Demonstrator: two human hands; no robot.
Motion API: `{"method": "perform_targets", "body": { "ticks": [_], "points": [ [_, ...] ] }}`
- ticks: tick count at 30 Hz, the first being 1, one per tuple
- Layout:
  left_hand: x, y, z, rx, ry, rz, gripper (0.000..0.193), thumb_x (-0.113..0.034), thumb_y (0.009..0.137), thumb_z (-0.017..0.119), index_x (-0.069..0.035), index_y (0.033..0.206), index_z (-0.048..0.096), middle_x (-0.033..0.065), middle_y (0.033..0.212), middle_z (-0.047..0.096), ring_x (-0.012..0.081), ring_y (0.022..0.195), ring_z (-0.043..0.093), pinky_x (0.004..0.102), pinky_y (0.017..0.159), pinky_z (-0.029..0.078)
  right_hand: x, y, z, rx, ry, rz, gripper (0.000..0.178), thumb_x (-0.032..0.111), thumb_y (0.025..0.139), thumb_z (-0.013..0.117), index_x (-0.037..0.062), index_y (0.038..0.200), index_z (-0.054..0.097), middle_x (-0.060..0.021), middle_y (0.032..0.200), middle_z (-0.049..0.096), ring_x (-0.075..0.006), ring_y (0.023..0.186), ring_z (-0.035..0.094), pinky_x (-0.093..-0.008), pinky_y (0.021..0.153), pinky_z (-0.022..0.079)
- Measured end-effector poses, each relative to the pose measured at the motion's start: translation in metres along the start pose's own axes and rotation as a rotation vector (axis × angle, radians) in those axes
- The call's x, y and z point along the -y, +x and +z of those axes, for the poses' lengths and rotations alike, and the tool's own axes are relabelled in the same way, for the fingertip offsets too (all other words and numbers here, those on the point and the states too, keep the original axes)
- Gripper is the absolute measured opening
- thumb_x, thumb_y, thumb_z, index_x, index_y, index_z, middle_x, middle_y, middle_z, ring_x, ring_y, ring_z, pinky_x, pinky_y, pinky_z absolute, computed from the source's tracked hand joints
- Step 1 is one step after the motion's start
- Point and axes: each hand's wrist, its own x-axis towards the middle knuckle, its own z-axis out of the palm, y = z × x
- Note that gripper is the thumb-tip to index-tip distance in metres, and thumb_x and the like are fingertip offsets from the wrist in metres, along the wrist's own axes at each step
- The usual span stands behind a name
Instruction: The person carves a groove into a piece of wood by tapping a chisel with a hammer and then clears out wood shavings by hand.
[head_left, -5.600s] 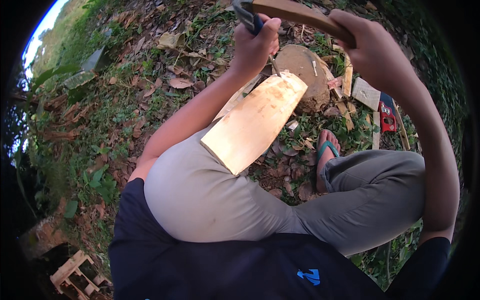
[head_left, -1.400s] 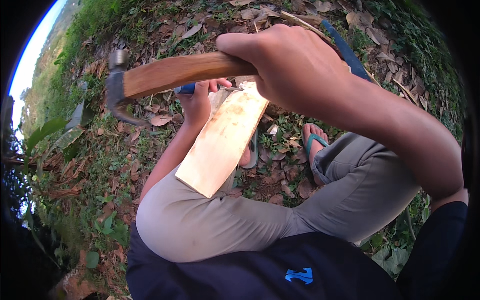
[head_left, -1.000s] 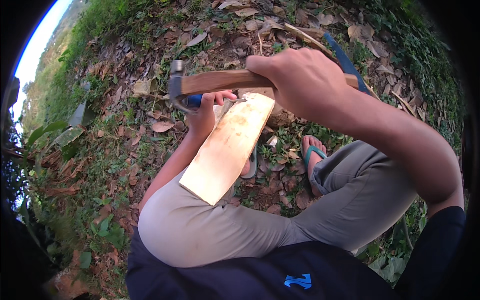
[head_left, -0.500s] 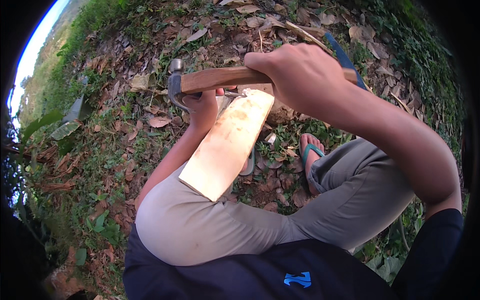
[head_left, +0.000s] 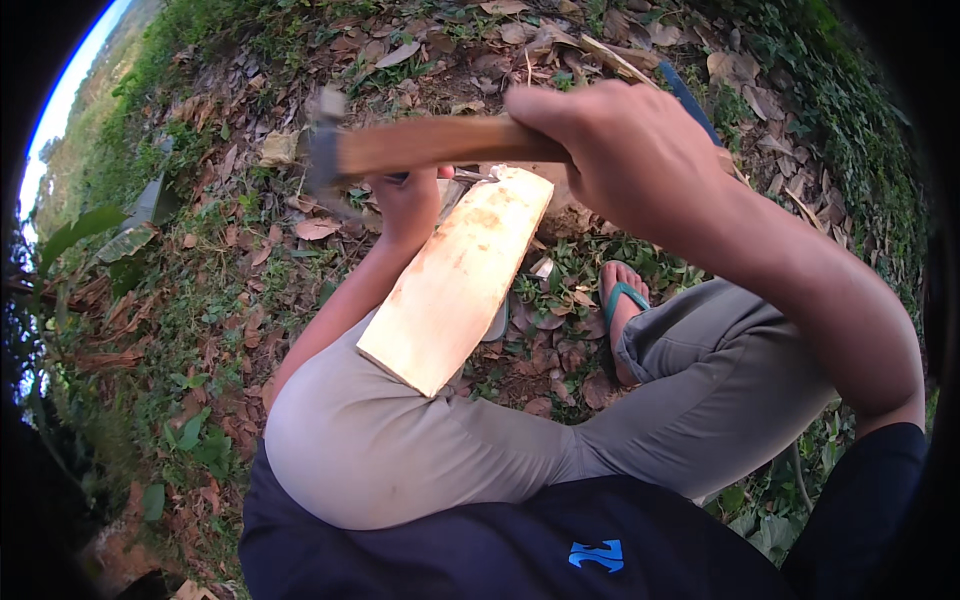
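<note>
My right hand [head_left: 630, 150] is closed round the wooden handle of a claw hammer [head_left: 450, 145]. The hammer is raised, its metal head blurred and pointing left. Below and behind that head, my left hand [head_left: 408, 205] is closed on a thin metal-bladed tool, seemingly a chisel [head_left: 470, 176]; its grip is mostly hidden by the hand and hammer. The blade meets the far end of a pale flat board [head_left: 460, 280], where the wood looks rough and chipped. The board's near end leans on my left thigh.
A stone [head_left: 567, 212] lies under the board's far end. A long blue strip [head_left: 688, 100] and a stick [head_left: 615, 58] lie beyond my right hand. My sandalled foot [head_left: 622, 300] stands right of the board, among dry leaves and low green plants.
The hammer has shifted left, and its head is now smeared by motion. My right hand has moved slightly right. My left hand stays at the board's far end.
</note>
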Motion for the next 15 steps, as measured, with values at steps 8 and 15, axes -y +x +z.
{"method": "perform_targets", "body": {
  "ticks": [8,15],
  "points": [
    [0.006,0.003,-0.005,0.058,-0.013,0.012,0.023,-0.02,0.102,0.055,0.002,0.102,0.059,0.0012,0.067,0.057,0.0191,0.075,0.069,0.0345,0.075,0.055,0.0,0.002,-0.002,-0.047,-0.03,-0.027,0.024,0.001,0.08,0.058,0.0133,0.1,0.063,-0.0137,0.072,0.065,-0.0371,0.072,0.068,-0.0504,0.063,0.05],
    [-0.002,-0.003,0.0,0.02,-0.107,-0.001,0.022,-0.018,0.101,0.056,-0.001,0.087,0.059,0.0031,0.068,0.059,0.0212,0.077,0.071,0.0351,0.078,0.056,0.015,0.003,-0.007,-0.09,-0.014,-0.027,0.022,0.004,0.08,0.061,0.0141,0.1,0.064,-0.013,0.072,0.066,-0.0357,0.072,0.068,-0.0489,0.064,0.051]
  ]
}}
